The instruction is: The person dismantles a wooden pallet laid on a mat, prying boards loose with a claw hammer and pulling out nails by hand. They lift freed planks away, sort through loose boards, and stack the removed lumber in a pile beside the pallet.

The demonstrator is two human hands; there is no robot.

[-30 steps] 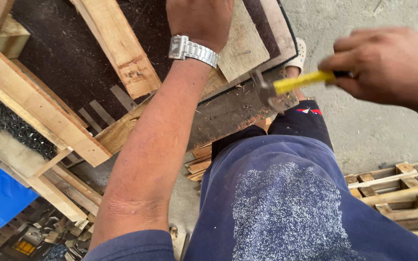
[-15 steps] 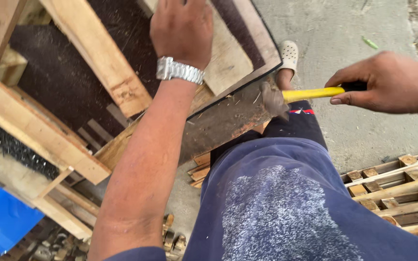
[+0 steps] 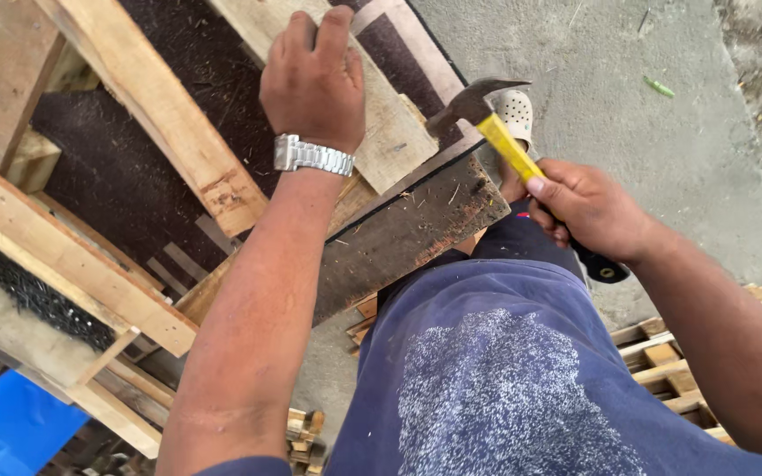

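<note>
A grey concrete floor (image 3: pixel 663 167) carries a dark wooden board (image 3: pixel 407 234) and small pallet frames (image 3: pixel 672 353).

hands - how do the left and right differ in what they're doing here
The left hand lies knuckles up on a pale wooden plank, fingers curled over it; the right hand is wrapped around a yellow-handled hammer, clear of the wood. The left wrist wears a metal watch; the right is bare. Both are ungloved.

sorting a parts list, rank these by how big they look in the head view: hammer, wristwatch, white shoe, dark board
1. dark board
2. hammer, part of its handle hidden in the right hand
3. wristwatch
4. white shoe, but it is partly hidden, farther from the camera, so unsure.
</note>
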